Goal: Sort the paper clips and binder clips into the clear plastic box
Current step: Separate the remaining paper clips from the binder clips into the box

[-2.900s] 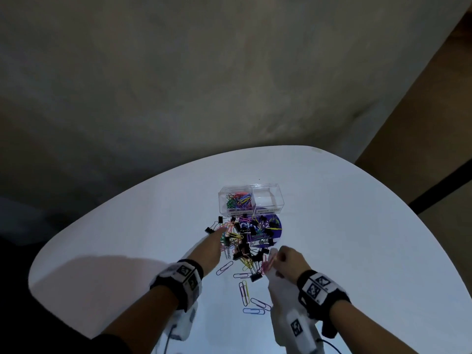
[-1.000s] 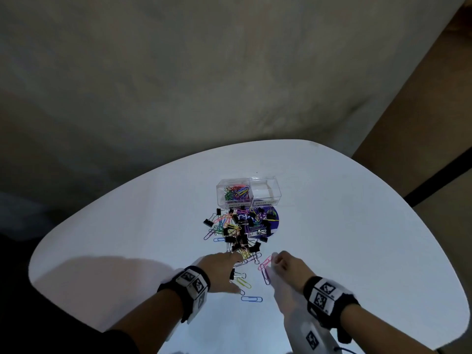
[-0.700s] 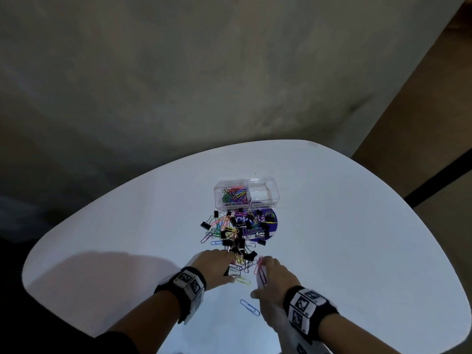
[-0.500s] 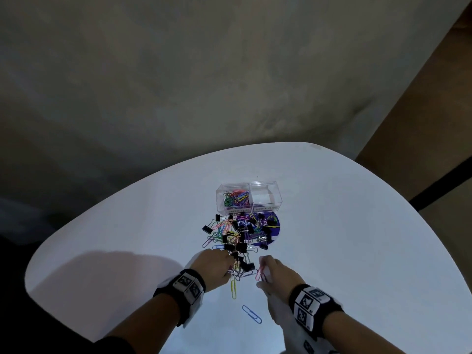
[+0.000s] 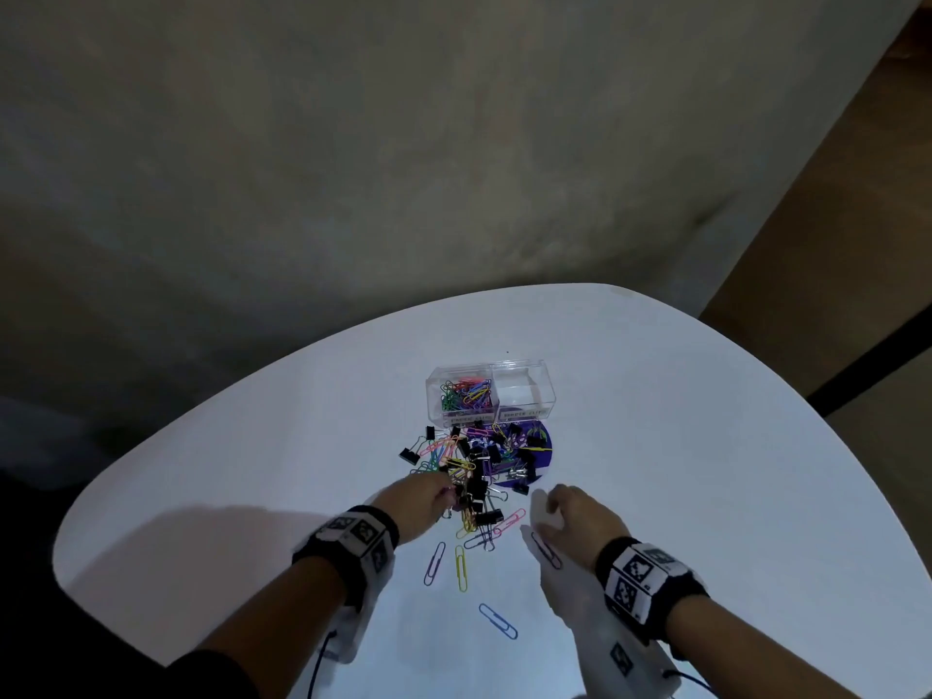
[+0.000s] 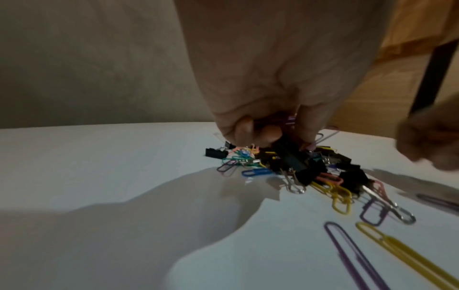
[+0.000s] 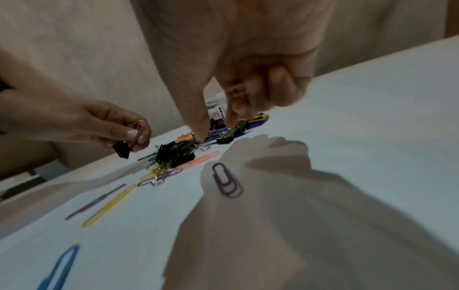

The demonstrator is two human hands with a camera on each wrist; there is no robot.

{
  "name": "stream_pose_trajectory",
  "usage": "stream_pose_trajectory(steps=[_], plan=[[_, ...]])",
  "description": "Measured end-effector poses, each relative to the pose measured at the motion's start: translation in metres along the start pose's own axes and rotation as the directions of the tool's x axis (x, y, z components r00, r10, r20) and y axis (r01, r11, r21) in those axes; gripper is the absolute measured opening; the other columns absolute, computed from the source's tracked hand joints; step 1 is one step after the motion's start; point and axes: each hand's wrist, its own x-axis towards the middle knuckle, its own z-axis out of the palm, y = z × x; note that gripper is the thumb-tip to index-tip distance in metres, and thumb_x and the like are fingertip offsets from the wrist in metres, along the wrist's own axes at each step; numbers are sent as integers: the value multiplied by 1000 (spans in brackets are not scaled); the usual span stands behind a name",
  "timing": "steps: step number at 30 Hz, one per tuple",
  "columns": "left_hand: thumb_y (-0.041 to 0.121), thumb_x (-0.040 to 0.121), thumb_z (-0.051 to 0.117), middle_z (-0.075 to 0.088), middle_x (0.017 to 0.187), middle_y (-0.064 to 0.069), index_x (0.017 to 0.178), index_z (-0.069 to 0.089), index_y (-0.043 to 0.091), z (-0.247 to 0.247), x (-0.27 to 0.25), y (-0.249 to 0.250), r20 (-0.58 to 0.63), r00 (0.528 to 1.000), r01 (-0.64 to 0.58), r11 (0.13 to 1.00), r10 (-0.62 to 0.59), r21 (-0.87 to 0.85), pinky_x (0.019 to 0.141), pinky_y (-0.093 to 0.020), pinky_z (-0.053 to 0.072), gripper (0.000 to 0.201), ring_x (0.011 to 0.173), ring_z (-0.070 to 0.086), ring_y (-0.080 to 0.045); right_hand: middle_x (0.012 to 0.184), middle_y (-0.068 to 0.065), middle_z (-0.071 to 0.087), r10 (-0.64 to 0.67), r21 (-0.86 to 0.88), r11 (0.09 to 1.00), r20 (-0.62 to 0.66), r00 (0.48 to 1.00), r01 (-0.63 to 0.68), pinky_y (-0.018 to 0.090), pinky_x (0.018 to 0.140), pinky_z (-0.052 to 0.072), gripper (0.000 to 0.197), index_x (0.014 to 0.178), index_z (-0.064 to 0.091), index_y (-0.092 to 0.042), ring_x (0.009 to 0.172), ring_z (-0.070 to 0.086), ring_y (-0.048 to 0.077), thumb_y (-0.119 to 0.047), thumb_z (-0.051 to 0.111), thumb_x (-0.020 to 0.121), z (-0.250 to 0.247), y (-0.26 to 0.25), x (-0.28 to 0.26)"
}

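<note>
The clear plastic box [image 5: 547,396] stands at the table's far middle. Its left compartment holds coloured paper clips [image 5: 464,394]; the right one looks bare. A mixed pile of black binder clips and paper clips [image 5: 476,459] lies in front of it. At the pile's near edge my left hand [image 5: 446,496] pinches a few paper clips [image 6: 289,119], and a black binder clip [image 7: 121,150] hangs from them. My right hand [image 5: 547,507] keeps pinkish paper clips [image 7: 236,90] in its curled fingers, while its thumb and forefinger [image 7: 201,129] reach down into the pile.
A purple disc [image 5: 542,454] lies under the pile's right part. Loose clips lie nearer me: purple [image 5: 434,562], yellow [image 5: 461,567], blue [image 5: 498,621], pink [image 5: 509,522], and another purple one [image 5: 547,551] beside my right hand. The white round table [image 5: 706,471] drops off all around.
My left hand has come back from the pile's left side to its near edge and now has clips in its fingers. More loose clips lie spread toward me. My right hand has stayed close by.
</note>
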Motion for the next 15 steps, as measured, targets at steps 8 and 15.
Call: stream_pose_trajectory(steps=[8,15], plan=[[12,96,34,58,82,-5,72,43,27,8,-8,-17,-43,993,88,944,-108,-319,70,-32,43,30,74,54,-22,99,10,58,61,24,998,28,998,-62,25,77,40,35,55,32,-26,95,59,26,-14,44,86,24,-14,-12],[25,92,38,40,53,0,55,39,18,16,-20,-25,127,940,316,667,-317,-675,39,-15,23,37,35,32,-12,63,0,48,49,498,864,71,996,-77,25,54,36,29,64,32,-17,59,49,21,-3,42,87,27,-14,-19]])
